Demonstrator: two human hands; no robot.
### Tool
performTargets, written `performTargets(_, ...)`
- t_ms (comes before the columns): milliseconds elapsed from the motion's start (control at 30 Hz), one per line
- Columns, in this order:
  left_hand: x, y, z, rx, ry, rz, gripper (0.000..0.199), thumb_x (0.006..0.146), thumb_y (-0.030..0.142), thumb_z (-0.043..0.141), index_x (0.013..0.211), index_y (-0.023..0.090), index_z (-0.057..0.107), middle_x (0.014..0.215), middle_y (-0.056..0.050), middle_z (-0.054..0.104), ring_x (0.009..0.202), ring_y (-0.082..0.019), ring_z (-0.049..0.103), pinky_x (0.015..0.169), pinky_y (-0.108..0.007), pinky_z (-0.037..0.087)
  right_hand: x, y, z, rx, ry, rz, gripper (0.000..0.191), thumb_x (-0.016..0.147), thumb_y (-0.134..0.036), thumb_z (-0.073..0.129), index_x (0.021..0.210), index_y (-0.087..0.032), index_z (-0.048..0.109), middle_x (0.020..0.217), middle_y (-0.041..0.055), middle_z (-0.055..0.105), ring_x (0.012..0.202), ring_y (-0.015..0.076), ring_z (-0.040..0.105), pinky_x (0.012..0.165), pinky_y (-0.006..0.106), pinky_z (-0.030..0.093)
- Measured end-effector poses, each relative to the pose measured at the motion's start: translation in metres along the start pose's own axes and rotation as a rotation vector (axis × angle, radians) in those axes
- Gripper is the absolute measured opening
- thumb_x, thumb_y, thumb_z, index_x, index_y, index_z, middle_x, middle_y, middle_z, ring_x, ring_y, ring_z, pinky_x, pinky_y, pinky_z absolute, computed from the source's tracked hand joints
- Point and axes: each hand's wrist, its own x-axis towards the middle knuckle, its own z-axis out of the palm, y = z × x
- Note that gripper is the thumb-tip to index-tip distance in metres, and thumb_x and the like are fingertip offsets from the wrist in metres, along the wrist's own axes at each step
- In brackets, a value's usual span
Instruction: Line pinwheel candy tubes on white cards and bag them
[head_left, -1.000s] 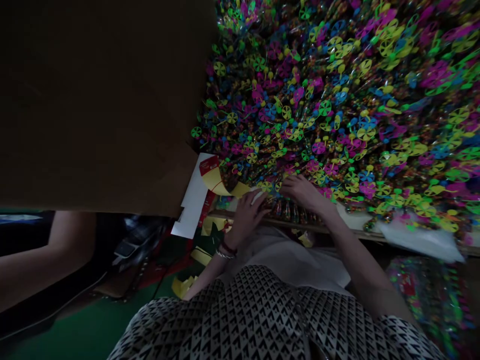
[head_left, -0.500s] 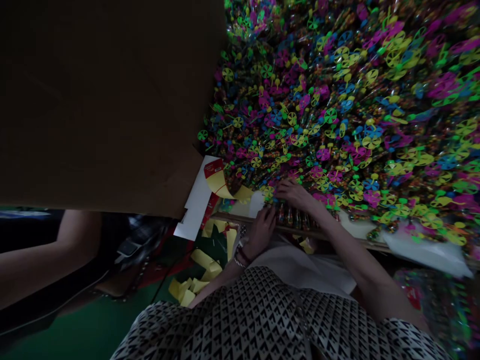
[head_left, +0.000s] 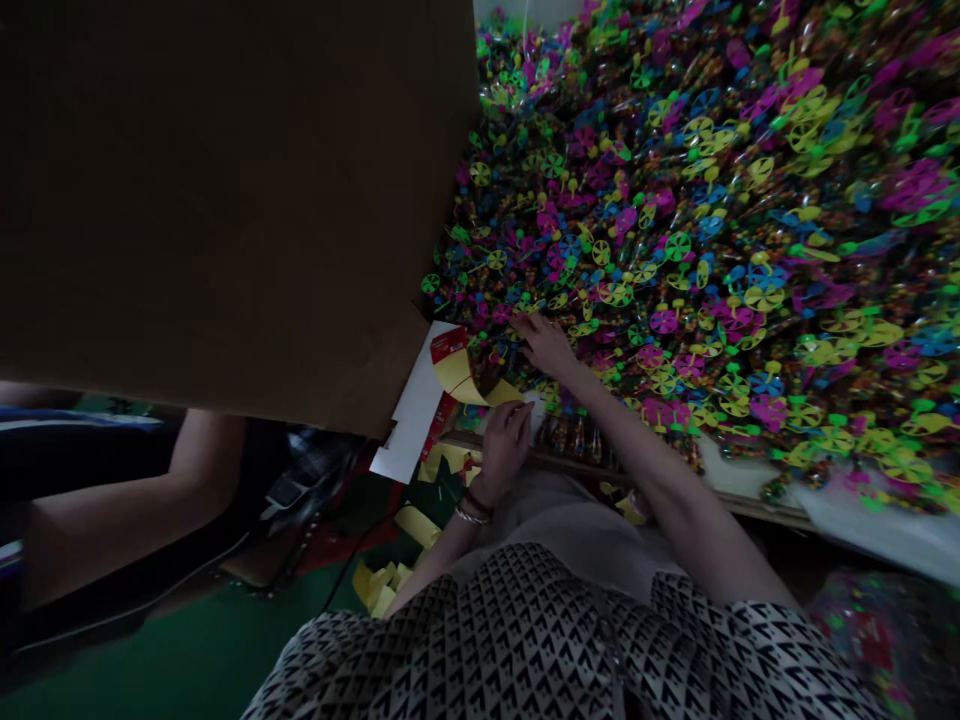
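My right hand [head_left: 547, 345] reaches over the pile of candy-filled clear tubes with coloured pinwheel tops [head_left: 660, 300]. Its fingers are stretched and apart at the pile's near left part; I see nothing held in them. Closer to my body, my left hand [head_left: 506, 445] is at the table's front edge with its fingers curled together. A small white piece [head_left: 535, 412] lies by its fingertips; whether the fingers hold anything is hidden. Just right of that hand, a short row of tubes [head_left: 574, 440] stands along the edge, partly behind my right forearm.
A big cardboard box [head_left: 225, 220] fills the upper left. Beside it are a white card [head_left: 411, 430] and a red-and-yellow paper strip [head_left: 454, 368]. Yellow paper scraps [head_left: 382, 585] lie below. Another person's arm [head_left: 150, 510] is at the left. A filled bag [head_left: 877, 630] sits lower right.
My right hand has moved from the row at the edge forward and left over the pile. My left hand has shifted slightly left, away from the row. The view has turned a little.
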Motion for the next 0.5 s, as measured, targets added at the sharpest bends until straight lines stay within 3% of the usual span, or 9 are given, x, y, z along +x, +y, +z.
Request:
performTargets(100,0.000,-0.007,-0.006,-0.016,0.012,-0.014,0.030,0.097,0.025,0.040,0.115,0.019,0.063,0.103,-0.010,0.063,0.099,-0.018,0.059,0.091,-0.036,0.050,0.014,-0.014,0.000,0.041,0.053,0.014,0.041,0.094,-0.031,0.044,0.132,-0.020,0.051,0.130,0.0155,0.051,0.114,0.0297,0.050,0.093,0.043,0.039)
performTargets(200,0.002,-0.009,-0.005,-0.022,-0.001,-0.003,0.030,0.096,0.025,0.041,0.114,0.018,0.064,0.103,-0.011,0.064,0.099,-0.018,0.059,0.091,-0.037,0.050,0.035,-0.032,-0.001,-0.008,0.108,0.059,0.045,0.093,-0.015,0.035,0.136,-0.018,0.046,0.130,0.0170,0.050,0.110,0.0294,0.052,0.090,0.042,0.039)
performTargets(300,-0.001,-0.011,-0.002,-0.015,0.006,0.004,0.029,0.096,0.025,0.043,0.113,0.018,0.065,0.104,-0.011,0.064,0.101,-0.019,0.059,0.092,-0.037,0.050,0.052,-0.040,-0.004,-0.026,0.058,0.116,0.047,0.088,-0.003,0.032,0.127,-0.015,0.054,0.126,0.0181,0.053,0.105,0.0290,0.054,0.087,0.042,0.039)
performTargets(400,-0.009,-0.014,-0.004,-0.012,0.049,-0.007,0.029,0.096,0.025,0.042,0.115,0.019,0.064,0.105,-0.010,0.064,0.103,-0.019,0.059,0.096,-0.038,0.048,0.053,-0.029,-0.015,0.065,0.069,0.070,0.035,0.089,-0.006,0.034,0.108,-0.014,0.062,0.112,0.0146,0.060,0.099,0.0261,0.056,0.087,0.041,0.039)
performTargets(500,-0.016,-0.013,-0.011,-0.045,0.116,-0.045,0.032,0.097,0.025,0.041,0.124,0.020,0.057,0.113,-0.011,0.060,0.108,-0.019,0.057,0.098,-0.038,0.047,0.032,-0.006,-0.041,0.315,0.204,0.007,0.020,0.094,-0.022,0.042,0.097,-0.016,0.061,0.101,0.0092,0.062,0.095,0.0214,0.057,0.086,0.036,0.040)
